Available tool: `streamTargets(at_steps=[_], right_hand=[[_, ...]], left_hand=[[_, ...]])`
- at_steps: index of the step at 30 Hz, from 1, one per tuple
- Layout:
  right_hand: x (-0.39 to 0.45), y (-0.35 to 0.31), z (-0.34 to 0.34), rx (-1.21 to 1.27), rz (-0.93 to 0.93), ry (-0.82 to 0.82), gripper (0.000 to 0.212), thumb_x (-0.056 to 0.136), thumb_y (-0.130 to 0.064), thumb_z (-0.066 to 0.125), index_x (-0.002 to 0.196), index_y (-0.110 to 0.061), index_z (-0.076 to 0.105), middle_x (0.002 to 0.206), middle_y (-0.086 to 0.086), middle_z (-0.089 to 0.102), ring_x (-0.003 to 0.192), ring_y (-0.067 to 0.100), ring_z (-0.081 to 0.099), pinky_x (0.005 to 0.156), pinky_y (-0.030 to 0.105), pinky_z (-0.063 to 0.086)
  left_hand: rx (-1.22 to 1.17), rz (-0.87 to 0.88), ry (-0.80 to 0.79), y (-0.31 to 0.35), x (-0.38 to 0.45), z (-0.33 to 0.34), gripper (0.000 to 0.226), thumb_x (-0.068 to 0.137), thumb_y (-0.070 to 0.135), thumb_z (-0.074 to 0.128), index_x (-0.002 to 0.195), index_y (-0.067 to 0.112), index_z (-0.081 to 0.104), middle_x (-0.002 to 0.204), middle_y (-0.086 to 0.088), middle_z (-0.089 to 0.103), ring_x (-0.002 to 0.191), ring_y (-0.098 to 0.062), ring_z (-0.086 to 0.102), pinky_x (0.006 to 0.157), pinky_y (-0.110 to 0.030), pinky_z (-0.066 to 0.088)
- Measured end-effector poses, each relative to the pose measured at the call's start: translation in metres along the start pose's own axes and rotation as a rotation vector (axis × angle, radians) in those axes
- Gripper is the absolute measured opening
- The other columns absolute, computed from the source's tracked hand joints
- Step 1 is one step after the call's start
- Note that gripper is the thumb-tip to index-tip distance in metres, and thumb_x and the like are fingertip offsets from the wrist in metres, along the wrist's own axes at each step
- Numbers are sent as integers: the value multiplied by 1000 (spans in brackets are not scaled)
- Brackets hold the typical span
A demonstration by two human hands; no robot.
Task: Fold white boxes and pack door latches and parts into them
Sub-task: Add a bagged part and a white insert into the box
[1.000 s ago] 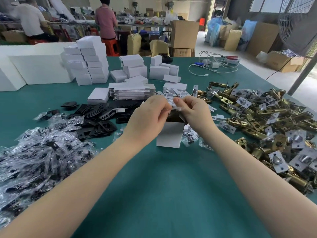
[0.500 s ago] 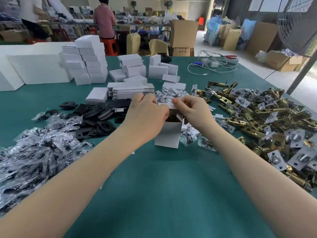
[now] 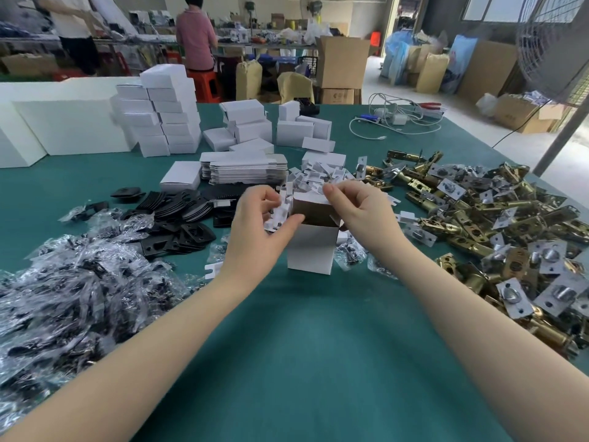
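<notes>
Closing step: white box (image 3: 310, 250) upright at tabletop (image 3: 302, 362) centre, left hand (image 3: 264, 218) pinching a side flap, right hand (image 3: 357, 205) pinching the top flap (image 3: 310, 197); next, probably tuck it; latches (image 3: 478, 224) at 3 o'clock.

Bright, even daylight from the open doorway (image 3: 379, 49) and windows (image 3: 497, 8) at top right; floor there nearly blown out. Soft, faint shadows under the forearms on the green surface (image 3: 302, 346). Glare on the clear plastic bags (image 3: 63, 298) at left. Wide-angle bending at the edges. Background workers slightly soft; bags smeared.
</notes>
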State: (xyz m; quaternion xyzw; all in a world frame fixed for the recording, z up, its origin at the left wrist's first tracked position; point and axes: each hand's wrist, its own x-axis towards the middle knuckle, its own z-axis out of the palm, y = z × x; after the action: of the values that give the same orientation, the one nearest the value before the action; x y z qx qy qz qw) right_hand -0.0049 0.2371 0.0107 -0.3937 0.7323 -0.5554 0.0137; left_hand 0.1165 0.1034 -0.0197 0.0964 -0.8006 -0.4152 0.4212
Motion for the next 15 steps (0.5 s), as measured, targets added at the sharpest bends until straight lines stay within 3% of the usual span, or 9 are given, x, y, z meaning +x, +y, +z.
streamTargets(at_steps=[3, 5, 8, 11, 15], right_hand=[[-13, -1, 5, 109, -34, -16, 15, 97, -35, 54, 89, -32, 66, 64, -17, 57, 61, 4, 49, 59, 23, 42], [-23, 4, 6, 202, -7, -14, 17, 95, -31, 51, 104, -34, 64, 79, -19, 61, 75, 4, 55, 73, 25, 48], [-31, 13, 7, 242, 51, 8, 30, 97, -14, 52, 116, -36, 58, 104, -2, 65, 94, 10, 60, 87, 29, 49], [-29, 12, 7, 359, 140, 36, 34, 96, -1, 54, 112, -31, 58, 100, 12, 67, 90, 17, 62, 84, 34, 49], [-22, 9, 0, 229, 37, 21, 39, 88, 8, 58, 95, -29, 66, 90, -4, 70, 78, 6, 63, 70, 19, 49]], left_hand=[[-185, -103, -98, -5, -4, 2, 25, 84, 30, 68, 94, 50, 57, 105, 15, 66, 100, -4, 65, 82, -16, 49], [-218, -92, -117, -6, -6, 5, 27, 86, 30, 64, 94, 55, 58, 101, 22, 67, 97, 2, 65, 83, -12, 46], [-238, -83, -84, -8, -7, 13, 23, 89, 28, 63, 94, 51, 58, 92, 24, 68, 89, 1, 65, 78, -10, 45], [-260, -60, -33, -8, -9, 20, 19, 87, 31, 67, 93, 48, 62, 90, 24, 68, 86, 1, 65, 76, -10, 46], [-174, 36, -42, -9, -10, 18, 13, 90, 38, 60, 97, 48, 64, 94, 28, 67, 88, 2, 63, 76, -10, 45]])
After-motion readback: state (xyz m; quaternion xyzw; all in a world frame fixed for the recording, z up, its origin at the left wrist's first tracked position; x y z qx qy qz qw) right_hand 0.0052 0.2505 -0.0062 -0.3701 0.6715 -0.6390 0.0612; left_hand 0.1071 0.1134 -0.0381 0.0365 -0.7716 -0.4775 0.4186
